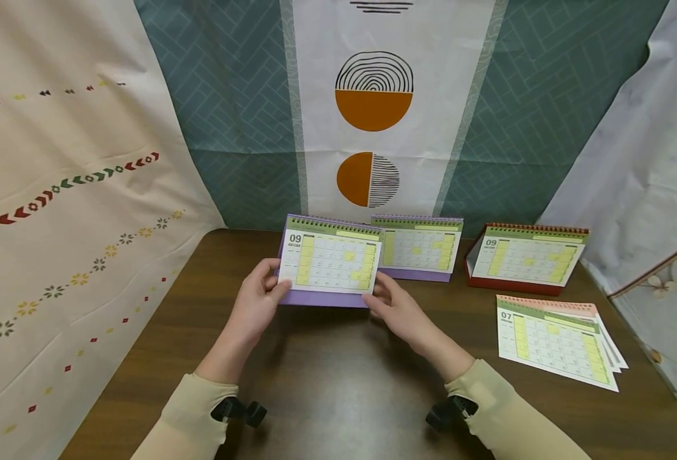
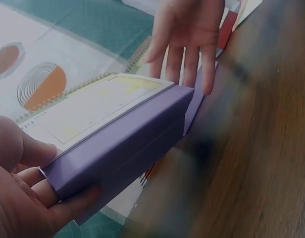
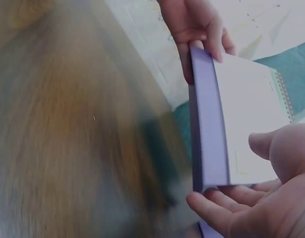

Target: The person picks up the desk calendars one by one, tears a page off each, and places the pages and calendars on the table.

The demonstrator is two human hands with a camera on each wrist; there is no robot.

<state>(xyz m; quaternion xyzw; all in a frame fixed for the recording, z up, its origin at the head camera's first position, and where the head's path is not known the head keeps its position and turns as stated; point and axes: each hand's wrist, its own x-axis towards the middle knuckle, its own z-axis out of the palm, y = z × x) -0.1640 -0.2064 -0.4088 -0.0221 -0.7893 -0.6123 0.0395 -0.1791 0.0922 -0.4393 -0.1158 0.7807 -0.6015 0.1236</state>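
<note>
A purple desk calendar (image 1: 331, 262) with a page marked 09 is held up off the table, tilted back. My left hand (image 1: 260, 291) grips its left end, thumb over the front and fingers behind and under the purple base. At the lower right corner is my right hand (image 1: 398, 310), its thumb by the page. In the left wrist view the right hand (image 2: 189, 39) has straight fingers beside the calendar's far end. Across the right wrist view, the calendar's purple base (image 3: 212, 124) runs between both hands. Whether the right fingers touch it, I cannot tell.
Behind the held calendar stands a second purple desk calendar (image 1: 419, 246). A red desk calendar (image 1: 525, 259) stands to its right. Loose calendar sheets (image 1: 554, 348), the top one marked 07, lie at the table's right side. Patterned cloths (image 1: 246, 115) hang around the wooden table (image 1: 338, 377).
</note>
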